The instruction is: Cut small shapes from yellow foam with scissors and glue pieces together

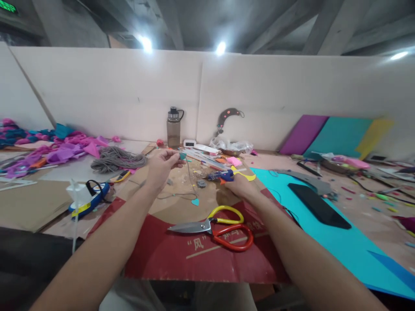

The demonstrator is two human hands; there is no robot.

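My left hand [164,167] is raised over the cardboard, thumb and fingers pinching a small teal leaf-shaped piece [183,156]. A thin grey cord [189,177] hangs down from that piece to the board, where another teal leaf [195,201] lies at a bend of the cord. On the right, my right hand [239,185] is wrapped round a dark blue glue gun [220,175], whose nozzle points left. Between the hands sits a small grey lump [201,184]. Closer to me lie scissors [207,225] with one yellow and one red handle, blades pointing left.
The red and brown cardboard [155,259] covers the front. A turquoise sheet [337,255] carries a black phone [319,205]. Left are a grey rope coil [118,159], a blue power strip [90,201] and felt scraps [68,151]. A bottle [173,129] stands behind.
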